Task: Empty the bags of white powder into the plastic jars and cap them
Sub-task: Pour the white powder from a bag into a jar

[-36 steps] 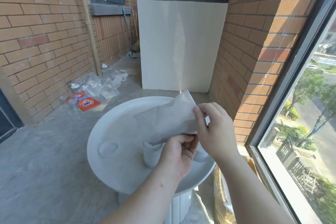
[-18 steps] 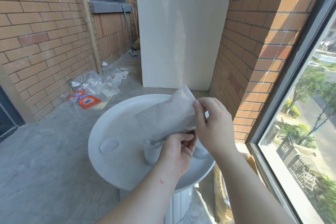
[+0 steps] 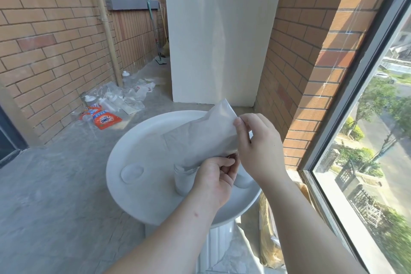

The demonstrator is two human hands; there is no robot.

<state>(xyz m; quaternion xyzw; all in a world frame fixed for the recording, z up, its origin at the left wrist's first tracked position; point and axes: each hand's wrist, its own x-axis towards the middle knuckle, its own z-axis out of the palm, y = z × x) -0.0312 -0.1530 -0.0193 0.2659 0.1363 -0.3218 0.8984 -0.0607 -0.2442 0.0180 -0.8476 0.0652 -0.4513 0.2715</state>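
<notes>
White plastic bag (image 3: 200,138) is held tilted, mouth down over the open jar (image 3: 183,179) on the round surface (image 3: 144,140), seemingly to funnel powder in; its lower edge is pinched by the left grip (image 3: 216,176), its upper side by the right grip (image 3: 255,142)

L hand (image 3: 214,181) fingers curled, pinching bag (image 3: 200,138) low edge; R hand (image 3: 259,148) above, thumb+fingers pinching its side

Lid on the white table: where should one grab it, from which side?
Probably by its rim, from straight above: the lid lies flat on the table, so only the edge offers a hold. It sits apart from the jar, leaving room for fingers on opposite sides.
</notes>
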